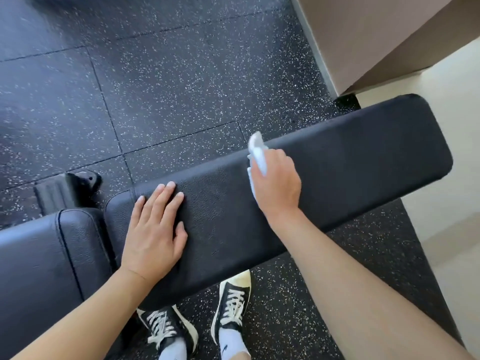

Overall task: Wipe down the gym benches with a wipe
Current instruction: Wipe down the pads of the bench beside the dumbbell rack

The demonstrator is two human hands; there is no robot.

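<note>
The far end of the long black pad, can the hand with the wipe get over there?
Probably yes. The right hand presses the wipe on the long pad, and nothing lies on the pad between it and the far end, though it may take a lean or a step.

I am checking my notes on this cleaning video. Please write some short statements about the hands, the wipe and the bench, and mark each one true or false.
1. The right hand holds a white wipe against the long bench pad. True.
2. The left hand grips a spray bottle. False: it lies flat and empty on the pad.
3. The floor is dark with light speckles. True.
4. The person is barefoot. False: black sneakers with white laces show below the bench.
5. The wipe is blue. False: it is white.
</note>
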